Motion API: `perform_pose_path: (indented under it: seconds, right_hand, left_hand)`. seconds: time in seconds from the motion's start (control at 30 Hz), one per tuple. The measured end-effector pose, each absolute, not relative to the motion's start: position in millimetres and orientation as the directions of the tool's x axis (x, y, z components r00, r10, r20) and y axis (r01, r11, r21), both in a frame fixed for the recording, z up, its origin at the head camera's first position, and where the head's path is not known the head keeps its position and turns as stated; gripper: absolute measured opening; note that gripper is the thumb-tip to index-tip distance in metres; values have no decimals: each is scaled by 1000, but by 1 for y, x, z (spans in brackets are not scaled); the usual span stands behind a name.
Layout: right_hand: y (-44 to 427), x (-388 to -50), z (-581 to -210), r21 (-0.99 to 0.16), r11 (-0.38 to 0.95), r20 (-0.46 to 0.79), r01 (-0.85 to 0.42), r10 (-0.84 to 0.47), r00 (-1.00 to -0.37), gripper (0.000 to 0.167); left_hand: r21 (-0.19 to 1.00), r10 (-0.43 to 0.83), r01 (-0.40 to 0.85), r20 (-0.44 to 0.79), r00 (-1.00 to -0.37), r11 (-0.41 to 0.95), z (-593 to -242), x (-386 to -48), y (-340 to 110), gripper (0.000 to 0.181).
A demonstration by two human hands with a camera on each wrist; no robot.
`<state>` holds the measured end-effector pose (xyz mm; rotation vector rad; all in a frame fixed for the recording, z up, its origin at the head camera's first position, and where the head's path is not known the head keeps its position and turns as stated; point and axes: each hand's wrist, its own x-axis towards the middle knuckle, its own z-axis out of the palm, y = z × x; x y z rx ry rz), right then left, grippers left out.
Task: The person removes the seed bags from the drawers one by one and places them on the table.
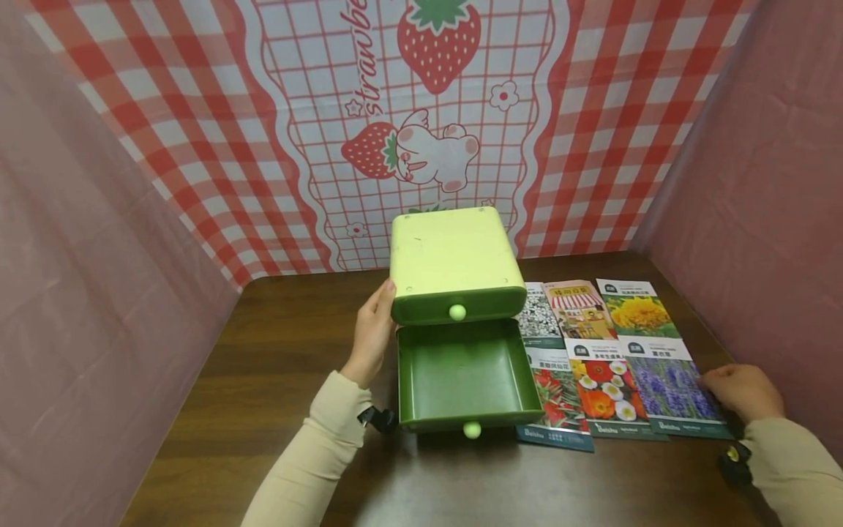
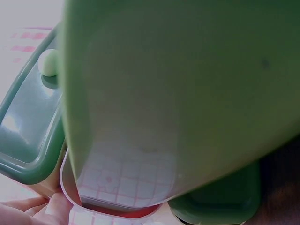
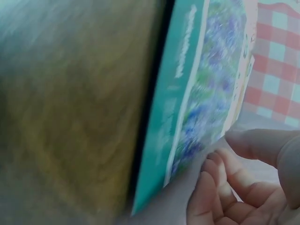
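A pale yellow drawer cabinet (image 1: 454, 249) stands mid-table. Its green top drawer (image 1: 428, 309) with a round knob is closed. Below that, a green drawer (image 1: 467, 380) is pulled out and bare inside. Another drawer front (image 2: 215, 199) shows low in the left wrist view. My left hand (image 1: 372, 333) rests against the cabinet's left side, fingers fairly straight. At the right, my right hand (image 1: 744, 391) pinches the edge of a seed packet with purple flowers (image 1: 678, 384); thumb and curled fingers meet at that edge in the right wrist view.
Several other seed packets overlap right of the cabinet: yellow flowers (image 1: 639, 315), a striped awning picture (image 1: 582, 315), white flowers (image 1: 540, 318), orange-red flowers (image 1: 609, 391) and red flowers (image 1: 560, 399). Behind is a checked strawberry cloth (image 1: 316, 161); pink curtains (image 1: 744, 183) flank the brown table (image 1: 276, 351).
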<state>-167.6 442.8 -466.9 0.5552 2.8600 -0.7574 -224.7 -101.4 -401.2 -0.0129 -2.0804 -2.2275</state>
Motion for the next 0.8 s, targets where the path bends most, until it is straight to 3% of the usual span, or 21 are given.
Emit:
perform_pose_path:
  seconds: [0.13,0.3,0.53,0.8]
  right_hand:
    - [431,-170,-462,-484,796,-131,364,346,-929,50]
    - [404,-177,-453,-611,721,-98,327,341,-935,55]
    - [359,-185,-432,-739,650,-83,177,174,-981,59]
    - [297,-171,-403,-775,631,-22,23,10,-1000,56]
  left_hand:
    - [995,-65,73,69,-996,-70,-401,-225,-101,60]
    - [995,-65,76,71,-995,-71,-402,-226,-101,61]
    - [995,-66,80,76,-995,-67,-402,-225,-102,61]
    - [995,-62,79,75,-995,-67,-403,-226,-103,62]
